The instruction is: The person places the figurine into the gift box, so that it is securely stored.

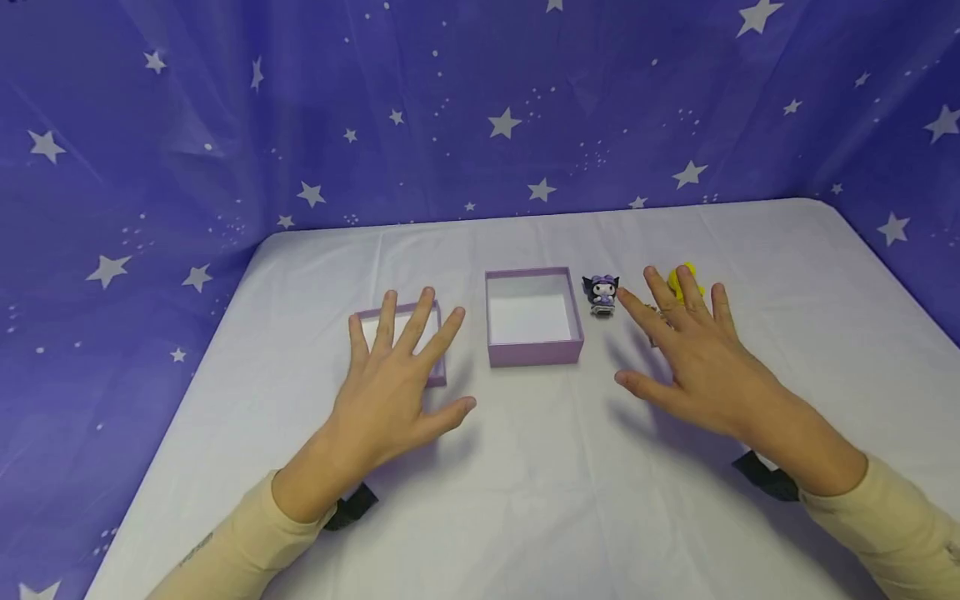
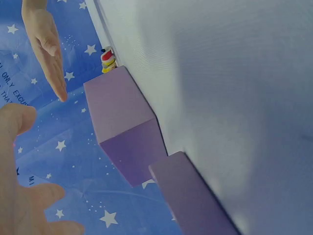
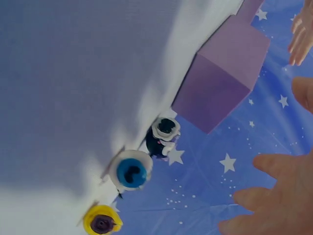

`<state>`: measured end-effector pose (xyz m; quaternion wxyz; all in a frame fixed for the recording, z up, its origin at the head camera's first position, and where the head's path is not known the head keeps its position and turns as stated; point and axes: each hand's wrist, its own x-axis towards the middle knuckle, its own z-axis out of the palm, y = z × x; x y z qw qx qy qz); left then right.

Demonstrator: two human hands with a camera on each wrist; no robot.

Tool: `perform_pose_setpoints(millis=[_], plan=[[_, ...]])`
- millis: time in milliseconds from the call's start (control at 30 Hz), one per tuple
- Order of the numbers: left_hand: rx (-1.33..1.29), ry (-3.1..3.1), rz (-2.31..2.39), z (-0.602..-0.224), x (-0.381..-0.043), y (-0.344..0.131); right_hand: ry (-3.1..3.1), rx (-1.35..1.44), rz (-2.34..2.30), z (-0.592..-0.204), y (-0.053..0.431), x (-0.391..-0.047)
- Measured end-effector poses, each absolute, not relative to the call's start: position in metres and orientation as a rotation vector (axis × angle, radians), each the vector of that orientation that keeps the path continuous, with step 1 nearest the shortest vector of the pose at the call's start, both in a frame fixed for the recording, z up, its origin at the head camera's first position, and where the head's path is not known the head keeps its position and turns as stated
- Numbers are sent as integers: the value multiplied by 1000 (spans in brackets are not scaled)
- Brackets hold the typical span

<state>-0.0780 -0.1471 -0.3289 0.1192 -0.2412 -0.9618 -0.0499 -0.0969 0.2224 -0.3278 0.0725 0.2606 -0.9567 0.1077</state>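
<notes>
Fingers spread, my left hand [image 1: 390, 392] hovers palm down over a shallow purple box lid [image 1: 439, 371] with a white inside, covering part of it. My right hand [image 1: 697, 371], likewise spread and holding nothing, is held above several small figurines. A black, white and purple figurine [image 1: 602, 296] stands just left of its index fingertip. Behind its fingers shows a yellow figurine [image 1: 691, 282]. Another figurine, mostly hidden under the hand, shows a white and blue underside [image 3: 132, 171] in the right wrist view. Between the hands sits an open purple box [image 1: 535, 354], white inside.
A white cloth covers the table [image 1: 525, 483]. Behind it and at the sides hangs a blue-purple curtain [image 1: 450, 108] with white stars. Dark straps [image 1: 352, 507] show beneath both wrists, at the ends of cream sleeves [image 1: 247, 533].
</notes>
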Motion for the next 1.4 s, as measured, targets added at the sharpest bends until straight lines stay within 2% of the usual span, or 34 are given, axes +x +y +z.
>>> perform_pose_setpoints(millis=[667,1000,1400], plan=[[-757,-2823,-362,-323,-110,-128,-2833,801,491,-326,223,-117],[-702,-2957,-822,-339,-121,-128,-2899,754,551,-334,220,-149],[-972,-2879,-1017,-356,-132,-127,-2986,780,570,-346,214,-180]])
